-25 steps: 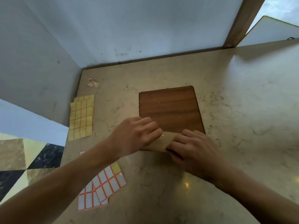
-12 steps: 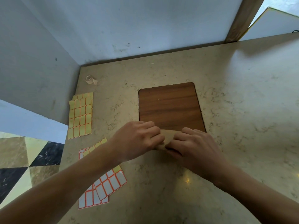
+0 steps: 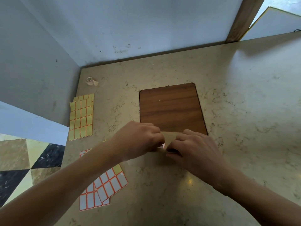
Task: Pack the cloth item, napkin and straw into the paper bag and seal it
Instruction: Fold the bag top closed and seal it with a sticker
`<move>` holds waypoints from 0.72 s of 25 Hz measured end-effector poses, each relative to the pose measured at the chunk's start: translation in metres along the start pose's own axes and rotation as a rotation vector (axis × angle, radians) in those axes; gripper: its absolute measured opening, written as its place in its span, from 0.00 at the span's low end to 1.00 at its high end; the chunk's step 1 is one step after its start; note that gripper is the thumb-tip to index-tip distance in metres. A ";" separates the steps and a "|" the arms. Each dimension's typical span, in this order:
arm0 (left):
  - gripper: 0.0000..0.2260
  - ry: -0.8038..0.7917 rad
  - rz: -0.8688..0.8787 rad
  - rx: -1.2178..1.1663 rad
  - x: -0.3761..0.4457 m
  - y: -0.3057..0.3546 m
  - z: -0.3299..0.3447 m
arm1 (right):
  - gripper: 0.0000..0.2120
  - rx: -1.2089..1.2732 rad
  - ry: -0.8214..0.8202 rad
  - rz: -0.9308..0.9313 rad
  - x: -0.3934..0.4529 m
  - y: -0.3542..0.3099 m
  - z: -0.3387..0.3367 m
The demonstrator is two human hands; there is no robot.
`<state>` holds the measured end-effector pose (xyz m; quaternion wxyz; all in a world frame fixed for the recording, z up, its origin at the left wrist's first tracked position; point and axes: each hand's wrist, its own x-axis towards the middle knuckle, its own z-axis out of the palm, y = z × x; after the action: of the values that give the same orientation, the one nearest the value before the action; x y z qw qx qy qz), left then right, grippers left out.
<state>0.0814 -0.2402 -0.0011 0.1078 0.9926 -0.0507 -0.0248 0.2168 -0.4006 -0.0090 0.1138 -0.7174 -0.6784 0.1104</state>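
Your left hand point(image 3: 140, 141) and right hand point(image 3: 193, 150) meet over the bag point(image 3: 169, 137), which lies flat on the surface point(image 3: 244, 111) at the near edge of the board point(image 3: 171, 108). Both grips are curled down onto the bag's folded top. Between the two sets of fingertips a small white, red-edged label point(image 3: 163, 145) peeks out; the left grip seems to pinch it, though your knuckles hide the contact, so I cannot tell for certain. The right grip presses the paper flat just beside it.

Cloth, napkin and straw are not visible; judging from the fold, they are probably inside, and you are at the sealing step.

The bag is thin kraft paper: light, creasable, prone to springing open and sliding on the smooth stone. Keep the right grip bearing down on the fold close to the label while the left lays it across the flap edge. The label is flimsy and tacky, so hold it by one corner and smooth outward.

Spare yellow sheets point(image 3: 81, 116) and white sheets point(image 3: 104, 190) lie left of your left grip; a tape roll point(image 3: 89, 80) sits farther beyond.
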 end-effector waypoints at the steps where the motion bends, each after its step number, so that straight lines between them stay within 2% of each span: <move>1: 0.07 -0.007 -0.009 -0.015 0.001 0.000 0.000 | 0.11 0.012 -0.012 0.010 0.001 -0.002 -0.002; 6: 0.10 -0.015 -0.043 -0.063 0.000 0.001 -0.001 | 0.15 0.054 -0.073 0.070 0.004 -0.009 -0.009; 12: 0.08 -0.066 -0.156 -0.186 -0.005 0.001 -0.008 | 0.13 0.075 -0.091 0.080 0.003 -0.010 -0.004; 15: 0.08 -0.154 -0.258 -0.313 -0.007 -0.002 -0.008 | 0.13 0.078 -0.060 0.060 0.002 -0.009 -0.002; 18: 0.14 -0.190 -0.353 -0.482 -0.014 -0.004 -0.008 | 0.08 0.008 0.010 -0.002 0.000 -0.010 0.002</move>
<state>0.0683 -0.2328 0.0064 0.3289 0.9252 0.1198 -0.1469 0.2069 -0.4003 -0.0077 0.1203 -0.7169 -0.6779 0.1094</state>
